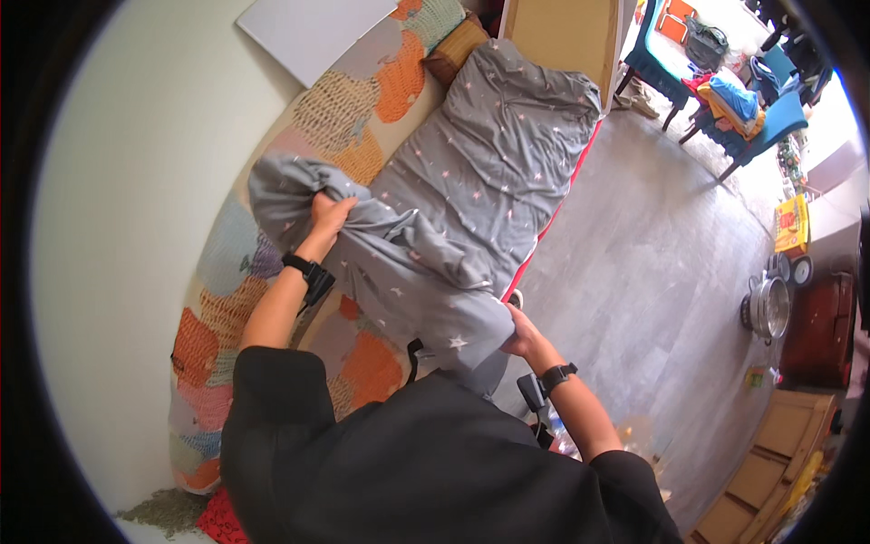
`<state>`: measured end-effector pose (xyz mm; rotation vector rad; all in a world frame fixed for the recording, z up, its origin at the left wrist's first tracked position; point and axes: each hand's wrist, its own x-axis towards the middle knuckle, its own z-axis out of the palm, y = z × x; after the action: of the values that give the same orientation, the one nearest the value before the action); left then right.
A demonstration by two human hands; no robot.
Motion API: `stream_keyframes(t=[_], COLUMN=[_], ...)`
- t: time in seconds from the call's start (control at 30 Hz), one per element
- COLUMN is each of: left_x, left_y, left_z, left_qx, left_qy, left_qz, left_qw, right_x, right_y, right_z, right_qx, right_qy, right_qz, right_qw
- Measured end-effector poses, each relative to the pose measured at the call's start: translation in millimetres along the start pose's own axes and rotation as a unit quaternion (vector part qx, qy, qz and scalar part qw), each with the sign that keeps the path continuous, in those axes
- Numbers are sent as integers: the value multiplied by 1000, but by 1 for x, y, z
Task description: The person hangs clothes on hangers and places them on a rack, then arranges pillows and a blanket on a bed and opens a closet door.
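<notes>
A grey blanket [485,172] printed with small pale stars is spread in loose wrinkles over the couch, and its near end is bunched up. My left hand [333,218] is closed round a gathered fold at the near left. With my right hand [520,332] I grip the near right corner, fingers partly hidden behind the cloth. Between my hands the fabric sags in folds and hangs in front of my body. A red strip [562,199] shows along the blanket's right side. Black bands with small boxes are strapped to both wrists.
The couch [340,118] has a multicoloured patchwork pattern and runs along the white wall. Grey floor [625,299] lies to the right. Farther off are blue chairs [766,118] with clothes, metal pots [770,306] and a wooden cabinet [770,453]. A white board [313,32] leans behind the couch.
</notes>
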<state>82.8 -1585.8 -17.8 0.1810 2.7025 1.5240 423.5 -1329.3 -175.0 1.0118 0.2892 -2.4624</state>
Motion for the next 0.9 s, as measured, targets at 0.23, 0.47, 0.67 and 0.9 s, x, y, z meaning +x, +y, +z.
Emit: stream_keyframes(t=[0.23, 0.47, 0.67, 0.9], left_x=[207, 403, 507, 335], left_y=[137, 271, 200, 23], left_z=[217, 419, 577, 644], left_qx=[53, 94, -97, -8], left_qy=[53, 106, 53, 27], left_qz=[159, 121, 37, -99], left_qw=[984, 982, 993, 995], right_x=[-14, -13, 79, 156], right_y=[-270, -567, -760, -841], right_z=[5, 47, 32, 15], right_qx=[-20, 3, -50, -322], right_qy=[11, 58, 42, 83], right_qz=[-127, -209, -251, 18], right_qw=[992, 976, 966, 943])
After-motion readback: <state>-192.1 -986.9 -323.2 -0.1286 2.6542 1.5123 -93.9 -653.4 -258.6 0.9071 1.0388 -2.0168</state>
